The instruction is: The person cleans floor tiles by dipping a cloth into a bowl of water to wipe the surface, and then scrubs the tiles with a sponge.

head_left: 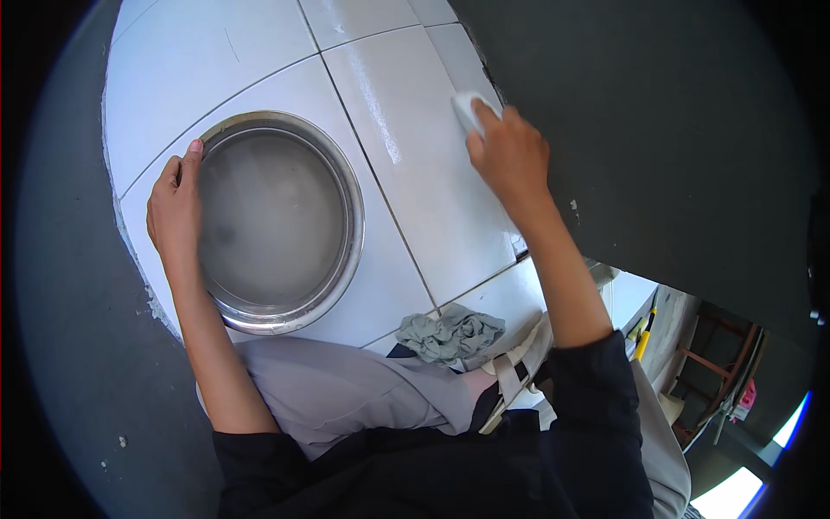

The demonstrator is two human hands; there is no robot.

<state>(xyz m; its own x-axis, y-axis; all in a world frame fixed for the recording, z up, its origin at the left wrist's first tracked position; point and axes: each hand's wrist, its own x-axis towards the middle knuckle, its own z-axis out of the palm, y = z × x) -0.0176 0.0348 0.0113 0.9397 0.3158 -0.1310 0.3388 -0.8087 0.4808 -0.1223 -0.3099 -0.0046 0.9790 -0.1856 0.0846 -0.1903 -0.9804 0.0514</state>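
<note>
My left hand (175,203) is closed on the left rim of a round metal basin (353,208), its thumb and fingertips at the edge. Cloudy greyish water (272,216) lies in the basin, which stands on white floor tiles (415,199). To the upper right, my right hand (514,156) is closed around a pale white piece (468,111), which looks like a sponge or folded cloth. It lies against the tiles close to the dark wall edge; the hand is slightly blurred. A wet streak (376,104) shines on the tile left of it.
A crumpled grey-green cloth (451,336) lies on the tiles by my leg (363,381). Dark grey walls (657,147) border the tiles on both sides. At the lower right are a yellow-handled tool (642,342) and a brown wooden frame (713,363).
</note>
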